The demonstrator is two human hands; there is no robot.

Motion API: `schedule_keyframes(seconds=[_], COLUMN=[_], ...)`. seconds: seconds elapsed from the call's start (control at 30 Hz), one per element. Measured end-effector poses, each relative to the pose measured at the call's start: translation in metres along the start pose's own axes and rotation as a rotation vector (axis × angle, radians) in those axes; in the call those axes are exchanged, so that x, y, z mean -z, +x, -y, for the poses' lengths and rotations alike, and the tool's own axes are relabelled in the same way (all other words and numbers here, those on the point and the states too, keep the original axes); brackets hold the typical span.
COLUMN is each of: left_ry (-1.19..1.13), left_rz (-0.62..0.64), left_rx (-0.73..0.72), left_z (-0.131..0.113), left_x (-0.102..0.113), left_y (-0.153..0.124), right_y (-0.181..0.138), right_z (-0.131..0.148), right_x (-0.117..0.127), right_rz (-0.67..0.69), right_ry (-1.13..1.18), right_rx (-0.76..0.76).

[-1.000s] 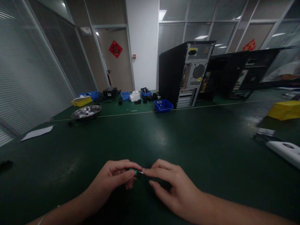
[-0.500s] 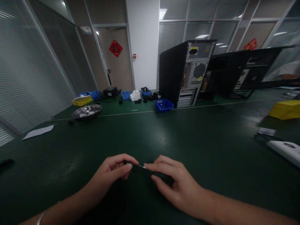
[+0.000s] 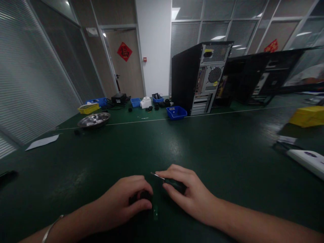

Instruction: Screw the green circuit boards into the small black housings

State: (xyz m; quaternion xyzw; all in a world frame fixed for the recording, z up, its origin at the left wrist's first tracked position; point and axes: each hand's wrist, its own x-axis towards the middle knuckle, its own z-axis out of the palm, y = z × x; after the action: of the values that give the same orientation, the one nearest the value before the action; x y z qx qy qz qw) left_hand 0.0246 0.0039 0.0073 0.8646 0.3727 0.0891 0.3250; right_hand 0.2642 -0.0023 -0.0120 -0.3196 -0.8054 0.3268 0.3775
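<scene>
My right hand (image 3: 187,197) is curled round a small dark-handled screwdriver (image 3: 169,180) whose thin metal tip points left, just above the green table (image 3: 227,152). My left hand (image 3: 126,202) rests low on the table with its fingers closed over a small dark object (image 3: 143,195). A short green piece (image 3: 155,213) lies on the table right beside that hand. The two hands are a few centimetres apart.
A black computer tower (image 3: 199,79) stands at the back, a blue bin (image 3: 176,113) in front of it. A metal dish (image 3: 93,120), a yellow tray (image 3: 87,108) and paper (image 3: 42,142) lie left. A yellow box (image 3: 307,116) and a white device (image 3: 307,160) sit right.
The hands were joined at a small green-and-dark part with the tool tip in it. They have come apart: my left hand dropped toward me, and the tool tip is free.
</scene>
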Motion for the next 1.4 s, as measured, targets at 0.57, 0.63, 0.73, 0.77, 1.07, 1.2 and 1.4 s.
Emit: schedule_keyframes(seconds=[0.57, 0.63, 0.73, 0.77, 1.07, 1.2, 1.4], left_ry=[0.091, 0.034, -0.104, -0.166, -0.671, -0.580, -0.421], left_rz=[-0.029, -0.053, -0.095, -0.102, -0.083, -0.132, -0.174], left_rx=[0.026, 0.026, 0.055, 0.069, 0.122, 0.130, 0.132], left_z=[0.003, 0.006, 0.008, 0.009, 0.007, -0.001, -0.006], left_x=[-0.002, -0.002, -0.002, -0.001, -0.008, -0.015, -0.022], left_y=[-0.002, -0.002, -0.001, 0.000, 0.003, 0.005, 0.008], right_y=[-0.006, -0.006, -0.007, -0.007, 0.001, 0.001, -0.002], right_z=[0.014, 0.016, 0.014, 0.012, 0.003, 0.003, 0.005], right_x=[-0.004, -0.004, -0.005, -0.005, -0.010, -0.015, -0.020], right_rz=[0.414, 0.417, 0.388, 0.363, 0.015, -0.038, 0.006], right_ry=[-0.363, -0.351, -0.318, -0.293, 0.139, 0.265, 0.338], right_rx=[-0.069, -0.075, -0.099, -0.113, -0.235, -0.256, -0.338])
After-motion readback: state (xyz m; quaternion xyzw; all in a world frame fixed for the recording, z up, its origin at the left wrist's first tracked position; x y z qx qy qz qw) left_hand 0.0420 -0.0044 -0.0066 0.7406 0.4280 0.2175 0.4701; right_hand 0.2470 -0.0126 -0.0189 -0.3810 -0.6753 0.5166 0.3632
